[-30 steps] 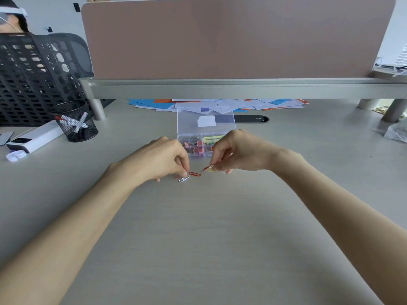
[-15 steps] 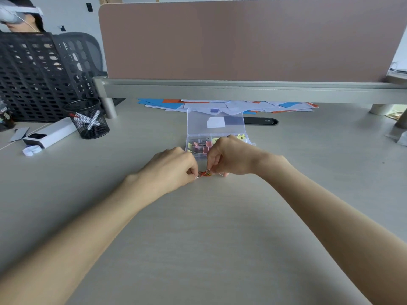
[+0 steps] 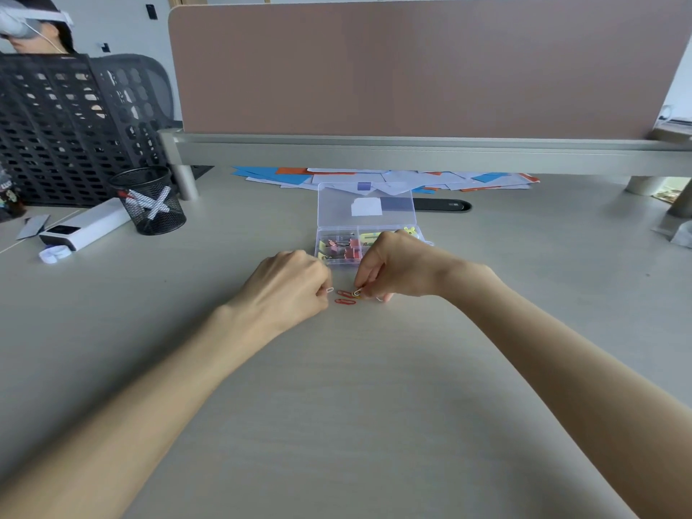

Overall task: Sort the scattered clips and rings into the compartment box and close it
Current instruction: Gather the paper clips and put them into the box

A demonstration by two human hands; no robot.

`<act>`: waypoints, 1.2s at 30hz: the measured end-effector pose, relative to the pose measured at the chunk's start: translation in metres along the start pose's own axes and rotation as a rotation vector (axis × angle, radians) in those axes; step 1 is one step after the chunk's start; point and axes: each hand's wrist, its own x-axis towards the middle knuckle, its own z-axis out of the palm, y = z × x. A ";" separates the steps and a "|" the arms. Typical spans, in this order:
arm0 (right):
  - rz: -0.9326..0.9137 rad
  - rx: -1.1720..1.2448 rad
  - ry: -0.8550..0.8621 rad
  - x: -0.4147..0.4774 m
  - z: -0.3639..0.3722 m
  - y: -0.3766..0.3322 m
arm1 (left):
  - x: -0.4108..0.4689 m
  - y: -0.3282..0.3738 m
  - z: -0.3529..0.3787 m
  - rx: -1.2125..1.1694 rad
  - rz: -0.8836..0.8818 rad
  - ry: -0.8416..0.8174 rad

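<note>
You're well into the sorting here. The compartment box (image 3: 365, 234) sits open on the surface (image 3: 374, 406) just beyond your hands, its clear lid (image 3: 366, 206) tipped back, and it's already carrying stock: pink binder clips (image 3: 342, 250) in the left compartment, yellow pieces (image 3: 370, 237) in the one beside it.

What's left is right in front of you — two red paper clips (image 3: 345, 297) lie loose on the surface between your hands, near the box's front edge. Your right hand (image 3: 393, 267) has its fingers pinched together on a pale paper clip (image 3: 358, 292), low over the surface. Your left hand (image 3: 292, 284) is curled with its fingers closed on a small white clip (image 3: 330, 289) that pokes out at the tips.

So by my read it's the tail end of the gathering: these last few clips go into their compartment, then the lid comes down. Whether anything else hides beneath your palms, I can't tell.
</note>
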 end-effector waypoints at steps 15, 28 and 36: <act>0.041 0.105 0.044 -0.004 -0.010 0.025 | 0.021 -0.014 0.009 -0.304 0.226 0.035; 0.036 0.118 0.075 -0.006 -0.017 0.029 | 0.029 -0.015 0.010 -0.444 0.085 -0.060; 0.031 0.117 0.054 -0.006 -0.016 0.027 | 0.030 -0.012 0.002 -0.204 0.108 -0.184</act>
